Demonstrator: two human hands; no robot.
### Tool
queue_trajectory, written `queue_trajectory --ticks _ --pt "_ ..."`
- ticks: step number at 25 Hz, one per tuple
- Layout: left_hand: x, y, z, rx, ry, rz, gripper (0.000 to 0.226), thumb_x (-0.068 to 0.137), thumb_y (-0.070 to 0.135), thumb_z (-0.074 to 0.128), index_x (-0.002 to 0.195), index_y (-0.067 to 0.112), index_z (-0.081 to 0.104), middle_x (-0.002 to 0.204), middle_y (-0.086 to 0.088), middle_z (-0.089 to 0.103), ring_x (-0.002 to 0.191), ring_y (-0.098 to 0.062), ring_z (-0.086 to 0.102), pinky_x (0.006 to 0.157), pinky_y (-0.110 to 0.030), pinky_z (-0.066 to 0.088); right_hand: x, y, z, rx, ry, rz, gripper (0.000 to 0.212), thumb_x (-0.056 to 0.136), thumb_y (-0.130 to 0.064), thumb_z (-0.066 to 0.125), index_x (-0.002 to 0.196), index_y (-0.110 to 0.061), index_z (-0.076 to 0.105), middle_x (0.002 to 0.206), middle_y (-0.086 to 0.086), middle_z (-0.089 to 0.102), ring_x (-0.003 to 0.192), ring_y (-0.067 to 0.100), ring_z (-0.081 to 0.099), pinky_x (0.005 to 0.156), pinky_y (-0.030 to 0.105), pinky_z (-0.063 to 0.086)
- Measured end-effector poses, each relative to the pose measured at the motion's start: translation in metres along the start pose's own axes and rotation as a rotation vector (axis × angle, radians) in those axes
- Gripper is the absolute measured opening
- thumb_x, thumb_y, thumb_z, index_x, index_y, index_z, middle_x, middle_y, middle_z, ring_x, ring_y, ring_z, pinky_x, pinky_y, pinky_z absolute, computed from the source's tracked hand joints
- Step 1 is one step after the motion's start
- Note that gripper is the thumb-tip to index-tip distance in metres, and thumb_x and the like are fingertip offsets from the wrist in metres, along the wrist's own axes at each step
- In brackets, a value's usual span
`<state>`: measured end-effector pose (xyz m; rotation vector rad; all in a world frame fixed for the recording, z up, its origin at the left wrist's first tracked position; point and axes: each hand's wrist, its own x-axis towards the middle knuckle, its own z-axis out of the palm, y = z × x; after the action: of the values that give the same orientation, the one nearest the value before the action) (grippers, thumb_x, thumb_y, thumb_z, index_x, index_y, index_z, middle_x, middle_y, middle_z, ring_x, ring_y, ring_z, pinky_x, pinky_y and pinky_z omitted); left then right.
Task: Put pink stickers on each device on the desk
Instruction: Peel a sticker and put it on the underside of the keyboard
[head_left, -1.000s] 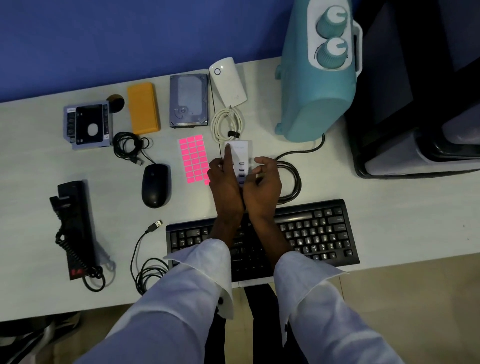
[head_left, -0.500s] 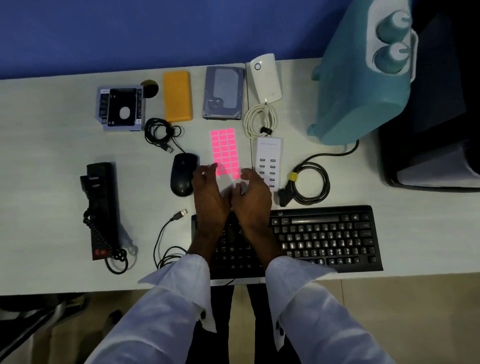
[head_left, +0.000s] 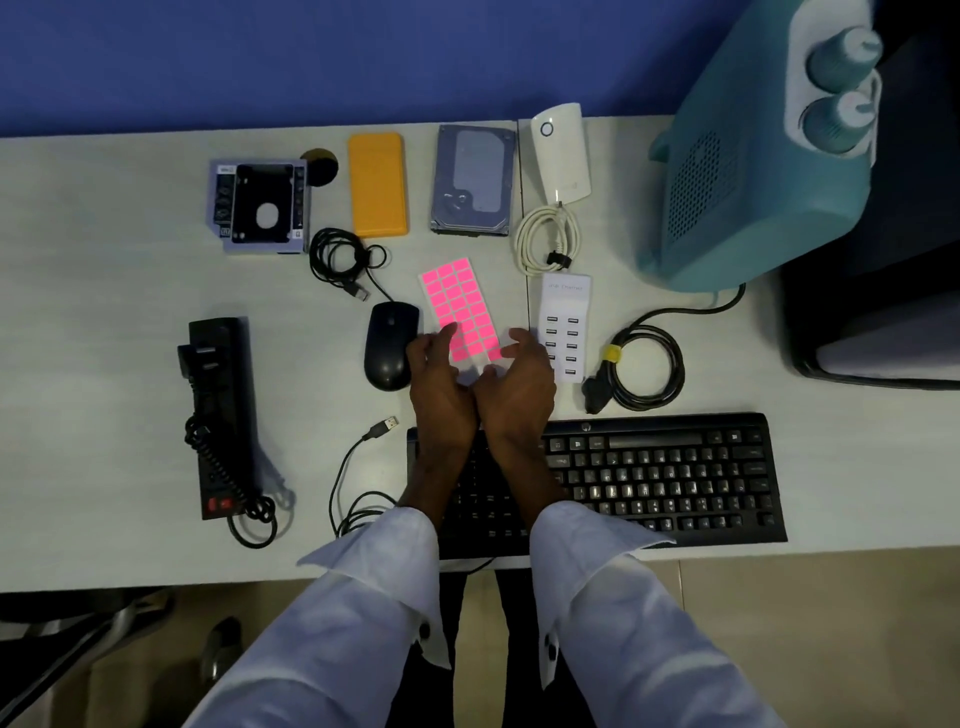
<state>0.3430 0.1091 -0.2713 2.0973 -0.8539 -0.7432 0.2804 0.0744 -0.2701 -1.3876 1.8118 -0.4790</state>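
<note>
1. Lying flat on the desk (head_left: 104, 218), the pink sticker sheet (head_left: 460, 306) sits between the black mouse (head_left: 389, 345) and the white USB charger (head_left: 565, 327).
2. Left hand (head_left: 441, 384): fingers loosely curled, fingertips touching the sheet's near end.
3. Right hand (head_left: 519, 387): fingers curled at the sheet's near right corner; whether they pinch a sticker cannot be told.
4. Both wrists cross the black keyboard (head_left: 675, 473).
</note>
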Motion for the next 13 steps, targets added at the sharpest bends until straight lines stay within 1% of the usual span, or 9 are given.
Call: queue_trajectory --ticks 2,3,5,6,7,8,10,11,13 --pt "0.001 -0.003 0.002 -0.012 -0.009 0.018 0.05 0.087 0.002 0.06 0.134 0.014 0.05 0.133 0.004 0.047 0.107 -0.011 0.048 0.093 -0.019 0.044 0.0 0.002 0.001 0.001 -0.016 0.035 0.051 0.081 -0.011 0.071 0.129 -0.017 0.057 0.116 0.002 0.068 0.104 0.02 0.067 0.092 0.038 0.055" --pt "0.003 -0.004 0.004 -0.106 -0.008 -0.018 0.042 0.09 0.006 0.06 0.131 0.013 0.051 0.123 0.008 0.055 0.104 -0.01 0.054 0.093 -0.025 0.047 0.0 0.002 0.001 0.005 -0.03 0.057 0.052 0.078 -0.014 0.075 0.127 -0.018 0.058 0.114 0.0 0.07 0.103 0.019 0.068 0.09 0.038 0.055" --pt "0.008 -0.008 0.007 -0.134 0.06 -0.057 0.03 0.097 0.019 0.057 0.125 0.01 0.054 0.099 0.02 0.063 0.102 -0.011 0.063 0.095 -0.036 0.051 -0.002 -0.001 0.002 0.017 -0.05 0.094 0.054 0.073 -0.019 0.079 0.124 -0.021 0.06 0.105 -0.004 0.074 0.098 0.018 0.071 0.088 0.036 0.056" --pt "0.008 -0.011 0.007 -0.147 0.049 -0.055 0.029 0.098 0.021 0.056 0.125 0.011 0.054 0.097 0.022 0.062 0.104 -0.011 0.064 0.096 -0.038 0.051 -0.003 -0.003 0.002 0.017 -0.049 0.1 0.053 0.071 -0.019 0.079 0.122 -0.022 0.061 0.102 -0.006 0.074 0.096 0.017 0.071 0.086 0.035 0.056" --pt "0.005 -0.01 0.004 -0.146 0.02 -0.032 0.032 0.098 0.018 0.055 0.13 0.013 0.053 0.104 0.021 0.058 0.108 -0.012 0.062 0.097 -0.037 0.051 -0.003 -0.003 0.002 0.016 -0.044 0.098 0.051 0.071 -0.018 0.078 0.119 -0.022 0.063 0.099 -0.007 0.075 0.095 0.017 0.071 0.085 0.034 0.056" --pt "0.003 -0.014 0.002 -0.129 -0.016 0.028 0.04 0.096 0.013 0.056 0.136 0.014 0.05 0.116 0.015 0.052 0.111 -0.016 0.059 0.097 -0.036 0.05 -0.002 -0.004 0.001 0.015 -0.037 0.095 0.046 0.072 -0.017 0.077 0.116 -0.022 0.064 0.098 -0.007 0.075 0.095 0.017 0.071 0.083 0.032 0.055" --pt "-0.001 -0.024 -0.001 -0.013 -0.055 0.133 0.056 0.092 0.008 0.059 0.144 0.013 0.041 0.132 -0.001 0.043 0.111 -0.022 0.057 0.093 -0.033 0.052 -0.002 -0.004 -0.001 0.021 -0.002 0.09 0.037 0.075 -0.013 0.072 0.111 -0.022 0.067 0.097 -0.005 0.076 0.094 0.018 0.072 0.079 0.029 0.054" --pt "-0.002 -0.027 -0.001 -0.021 -0.044 0.11 0.062 0.09 0.009 0.063 0.147 0.014 0.038 0.136 -0.005 0.042 0.108 -0.021 0.056 0.089 -0.03 0.052 -0.001 -0.003 -0.003 0.038 0.027 0.095 0.034 0.076 -0.011 0.07 0.108 -0.022 0.069 0.097 -0.004 0.076 0.094 0.018 0.072 0.079 0.029 0.055" --pt "-0.002 -0.019 -0.002 -0.136 0.007 0.01 0.071 0.086 0.013 0.071 0.148 0.016 0.035 0.138 -0.006 0.047 0.108 -0.014 0.055 0.086 -0.024 0.051 -0.002 -0.002 -0.008 0.106 0.08 0.091 0.03 0.076 -0.009 0.07 0.104 -0.021 0.07 0.095 -0.004 0.077 0.091 0.016 0.072 0.08 0.031 0.057"
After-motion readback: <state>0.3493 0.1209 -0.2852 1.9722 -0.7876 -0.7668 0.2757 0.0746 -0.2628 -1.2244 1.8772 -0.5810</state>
